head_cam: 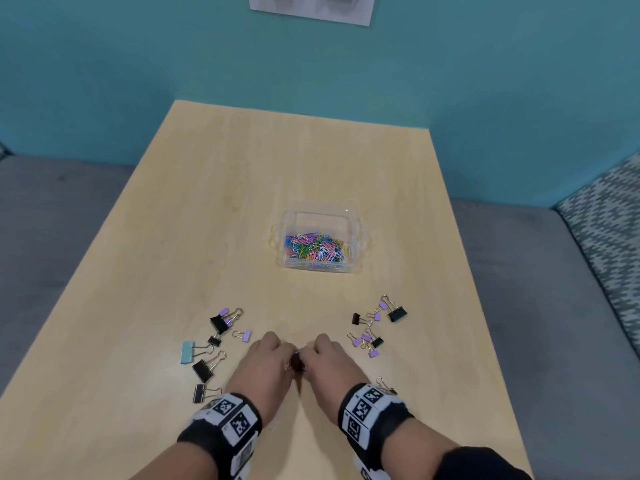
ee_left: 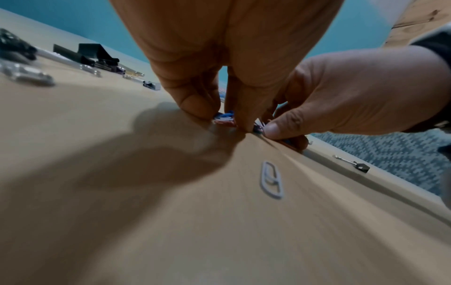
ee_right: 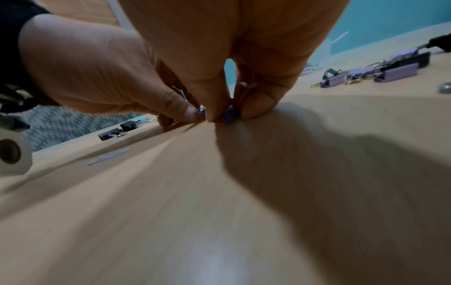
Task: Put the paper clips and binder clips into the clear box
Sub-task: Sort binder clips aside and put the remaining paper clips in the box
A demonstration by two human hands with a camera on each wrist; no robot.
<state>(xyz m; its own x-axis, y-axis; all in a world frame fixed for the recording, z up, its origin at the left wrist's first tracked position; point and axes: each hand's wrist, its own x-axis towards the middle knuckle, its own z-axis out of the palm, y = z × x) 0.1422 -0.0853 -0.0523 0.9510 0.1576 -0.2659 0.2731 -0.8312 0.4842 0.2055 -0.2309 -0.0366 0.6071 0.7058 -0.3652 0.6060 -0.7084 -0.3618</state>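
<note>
The clear box [head_cam: 350, 216] stands at the middle of the table and holds a heap of coloured paper clips [head_cam: 313, 247]. My left hand [head_cam: 277, 351] and right hand [head_cam: 320, 349] meet near the front edge, fingertips down on the wood. Both pinch a small bunch of paper clips [head_cam: 296, 361] between them. From the left wrist, my left hand [ee_left: 220, 117] grips red and blue clips [ee_left: 225, 119]. From the right wrist, my right hand [ee_right: 225, 114] pinches blue clips [ee_right: 229, 113]. Binder clips lie in a left group [head_cam: 214, 341] and a right group [head_cam: 375, 327].
A lone white paper clip [ee_left: 272, 180] lies on the table [head_cam: 277, 168] under my wrists. One small binder clip [head_cam: 386, 385] sits by my right wrist. Grey cushions flank the table, a patterned pillow [head_cam: 606, 220] is at the right, and a teal wall stands behind.
</note>
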